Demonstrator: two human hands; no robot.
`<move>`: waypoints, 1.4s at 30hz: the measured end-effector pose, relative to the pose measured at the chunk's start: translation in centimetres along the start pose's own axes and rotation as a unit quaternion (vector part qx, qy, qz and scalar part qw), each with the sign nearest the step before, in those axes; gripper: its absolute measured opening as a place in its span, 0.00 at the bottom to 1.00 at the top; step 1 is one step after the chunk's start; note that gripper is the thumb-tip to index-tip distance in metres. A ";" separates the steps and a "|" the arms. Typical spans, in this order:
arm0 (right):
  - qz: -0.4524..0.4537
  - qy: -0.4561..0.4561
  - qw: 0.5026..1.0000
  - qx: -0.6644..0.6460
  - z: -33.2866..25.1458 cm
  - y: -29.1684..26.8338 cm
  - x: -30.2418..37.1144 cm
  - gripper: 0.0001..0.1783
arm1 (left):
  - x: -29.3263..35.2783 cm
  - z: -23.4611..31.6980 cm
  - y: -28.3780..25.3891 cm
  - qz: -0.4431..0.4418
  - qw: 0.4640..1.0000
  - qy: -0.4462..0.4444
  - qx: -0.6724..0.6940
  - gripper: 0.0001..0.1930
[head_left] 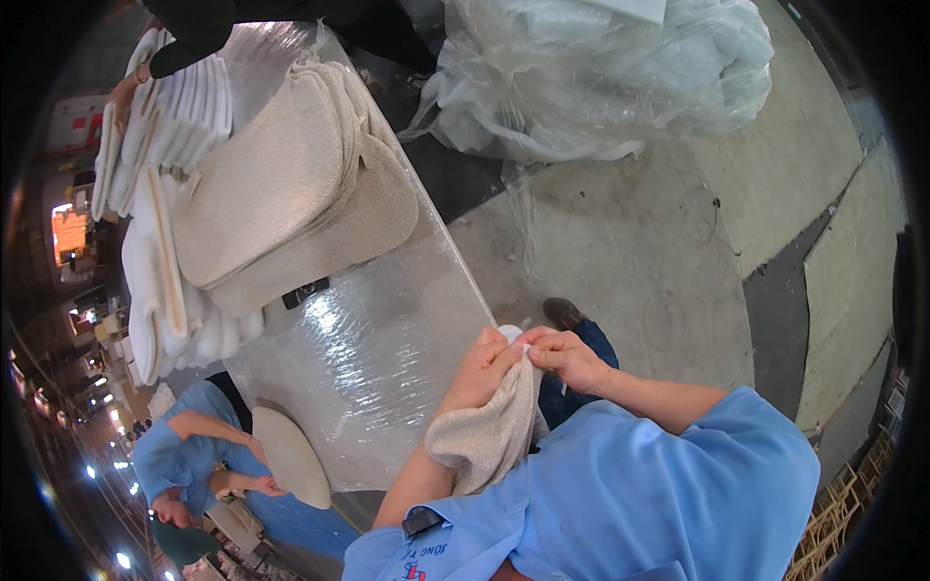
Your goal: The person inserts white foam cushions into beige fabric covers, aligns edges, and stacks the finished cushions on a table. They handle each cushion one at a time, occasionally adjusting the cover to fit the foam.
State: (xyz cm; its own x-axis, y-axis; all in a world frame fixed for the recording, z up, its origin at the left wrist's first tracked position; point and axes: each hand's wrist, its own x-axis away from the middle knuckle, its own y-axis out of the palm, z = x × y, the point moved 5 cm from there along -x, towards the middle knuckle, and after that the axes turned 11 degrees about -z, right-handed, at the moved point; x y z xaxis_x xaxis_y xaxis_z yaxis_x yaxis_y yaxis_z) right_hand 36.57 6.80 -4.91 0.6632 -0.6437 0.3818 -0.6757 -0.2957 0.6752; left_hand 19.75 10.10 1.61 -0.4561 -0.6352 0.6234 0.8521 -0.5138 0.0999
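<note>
A beige textured fabric cover (481, 441) is bunched up in front of my chest, its loose part hanging over my left forearm. My left hand (480, 368) is closed around the gathered fabric near its upper edge. Fingers of my right hand (570, 358) pinch the same edge beside the left fingertips. A small white piece (511, 332) shows at the top between my hands; what it belongs to is hidden. Both hands are just off the table's near right edge.
On the plastic-covered table (387, 290) lie a stack of beige fabric pieces (281, 165), folded white pads (155, 261) and a small black object (306, 292). A person holds an oval beige cushion (291, 455) at left. Another person's hand (124, 97) touches the pads. A large plastic-wrapped bundle (591, 77) stands beyond.
</note>
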 end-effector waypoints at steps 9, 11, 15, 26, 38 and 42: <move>0.019 0.032 0.993 -0.108 0.3 0.0 -1.7 0.16 | -2.4 -1.3 -1.4 -0.011 0.991 -0.086 0.103 0.21; 0.016 0.029 0.986 -0.162 0.9 0.4 -1.8 0.17 | -2.5 -1.5 -1.8 -0.013 0.991 -0.102 0.082 0.18; 0.043 0.053 0.977 -0.202 3.2 0.4 -1.4 0.17 | -2.7 -2.0 -1.5 0.022 0.995 -0.093 0.034 0.19; 0.048 0.111 0.986 -0.113 4.1 -0.3 -2.4 0.13 | -1.2 -3.6 -2.6 0.050 0.974 -0.181 0.129 0.18; 0.305 0.139 0.908 -0.252 2.9 2.9 -3.9 0.28 | -2.5 -5.5 -1.7 0.028 0.990 -0.072 -0.119 0.23; 0.309 0.165 0.932 -0.099 4.8 -0.1 -4.4 0.32 | -3.0 -6.0 -0.8 0.056 0.995 -0.049 -0.069 0.24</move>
State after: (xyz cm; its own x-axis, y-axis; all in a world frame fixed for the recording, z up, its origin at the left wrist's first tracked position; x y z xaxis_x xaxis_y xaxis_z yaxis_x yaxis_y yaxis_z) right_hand 32.13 6.24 -9.67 0.2527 -0.3864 0.8870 -0.9105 0.2150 0.3531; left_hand 18.93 8.94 -5.04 -0.3273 -0.6370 0.6980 0.8497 -0.5215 -0.0775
